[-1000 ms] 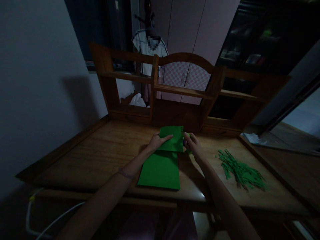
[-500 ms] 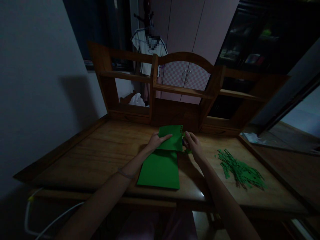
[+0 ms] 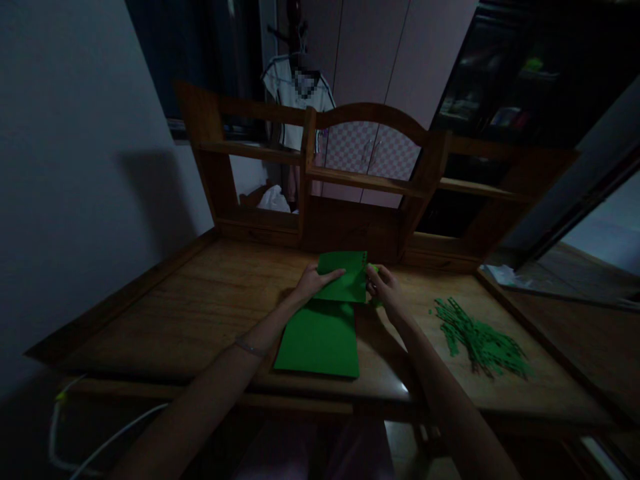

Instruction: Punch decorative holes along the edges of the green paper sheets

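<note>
My left hand point(image 3: 311, 283) is closed on a green sheet of paper point(image 3: 345, 279), thumb on top, holding it raised above the desk. Small holes run down the upper part of the sheet's right edge. At that edge my right hand point(image 3: 386, 288) is closed around a small bright green hole punch point(image 3: 377, 303), mostly covered by the fingers. Beneath the raised sheet, a stack of green paper point(image 3: 320, 340) lies flat near the desk's front. To the right is a heap of green perforated paper strips point(image 3: 483, 343).
The wooden desk point(image 3: 185, 300) has a raised shelf unit point(image 3: 370, 183) along its back. A wall point(image 3: 75, 167) borders it on the left. Something white and crumpled point(image 3: 503, 275) lies beyond the right edge. A white cable point(image 3: 120, 433) hangs at the lower left.
The sheet has shifted very slightly to the right. My right hand's fingers have moved a little around the punch, and the holes at the edge look partly covered. The paper stack stays put.
</note>
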